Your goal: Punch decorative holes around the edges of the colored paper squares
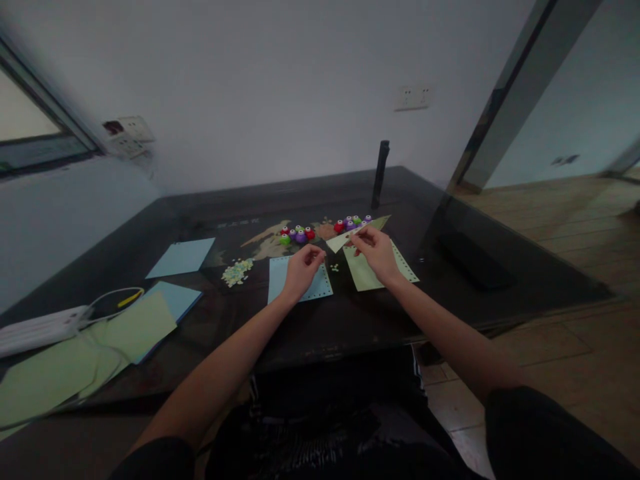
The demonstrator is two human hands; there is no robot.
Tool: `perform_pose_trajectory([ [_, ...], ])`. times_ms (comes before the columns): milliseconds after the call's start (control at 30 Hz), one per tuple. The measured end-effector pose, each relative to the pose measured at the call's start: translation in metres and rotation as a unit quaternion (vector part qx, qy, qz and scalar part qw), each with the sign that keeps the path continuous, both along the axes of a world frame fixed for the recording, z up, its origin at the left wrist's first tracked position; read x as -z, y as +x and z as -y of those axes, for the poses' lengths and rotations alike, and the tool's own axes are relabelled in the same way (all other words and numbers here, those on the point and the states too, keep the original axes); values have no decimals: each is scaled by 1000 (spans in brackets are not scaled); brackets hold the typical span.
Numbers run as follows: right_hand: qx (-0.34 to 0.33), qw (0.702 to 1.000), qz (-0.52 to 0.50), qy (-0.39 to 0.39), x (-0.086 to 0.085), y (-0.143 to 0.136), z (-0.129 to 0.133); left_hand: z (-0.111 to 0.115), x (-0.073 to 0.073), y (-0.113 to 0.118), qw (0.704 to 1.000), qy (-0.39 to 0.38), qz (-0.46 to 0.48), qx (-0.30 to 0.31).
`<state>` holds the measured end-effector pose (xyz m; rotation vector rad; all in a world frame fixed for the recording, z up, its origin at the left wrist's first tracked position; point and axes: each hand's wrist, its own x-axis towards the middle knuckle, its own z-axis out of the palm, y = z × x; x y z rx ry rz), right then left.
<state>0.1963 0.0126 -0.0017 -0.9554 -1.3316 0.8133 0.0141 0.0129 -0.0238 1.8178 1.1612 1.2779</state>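
My right hand [376,255] pinches a pale green strip of paper [339,241], which is tilted above the table. Under that hand lies a light green sheet [361,273] with small holes along its edges. My left hand [303,272] is closed, fingertips together, over a light blue sheet [279,273] that also has holes along its edges. Whether anything is between those fingertips I cannot make out. A few small paper bits [335,268] lie between the two sheets. Just beyond the hands stand small red, purple and green pieces [301,236] with eye-like tops, in two groups.
A heap of paper bits [237,272] lies left of my left hand. Farther left are a blue sheet [182,257], stacked green paper [55,373] and a white power strip [43,330] with a cable. A black upright object [381,175] stands at the back; a dark flat object [473,259] lies right.
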Motion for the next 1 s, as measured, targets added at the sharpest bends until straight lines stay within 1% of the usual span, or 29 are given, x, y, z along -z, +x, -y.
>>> perform_pose_trajectory([
  [67,24,1000,-2,11,-5,6,0,-4,5,0,999,0,-44,15],
  [133,37,999,-8,18,-7,11,-1,-8,11,0,994,18,-103,28],
  [300,46,998,-15,27,-9,14,0,-13,21,2,968,74,-236,47],
  [400,47,999,-3,20,-11,13,2,-14,23,3,957,94,-269,61],
  [500,46,999,10,11,-12,12,3,-14,24,3,957,100,-262,71],
  [633,40,999,11,6,-11,11,3,-13,20,2,967,100,-219,86],
  [733,31,999,11,7,-10,10,3,-13,14,1,981,75,-167,69],
  [800,21,1000,10,9,-11,9,5,-13,10,1,992,29,-105,59],
  [867,6,1000,13,11,-11,7,7,-12,5,1,996,-46,-5,71],
  [900,-5,1000,17,13,-11,6,8,-12,3,1,991,-91,55,84],
  [933,-17,999,24,14,-11,5,10,-11,1,1,979,-136,117,98],
  [1000,-43,998,43,12,-10,2,12,-10,-3,2,945,-207,223,116],
])
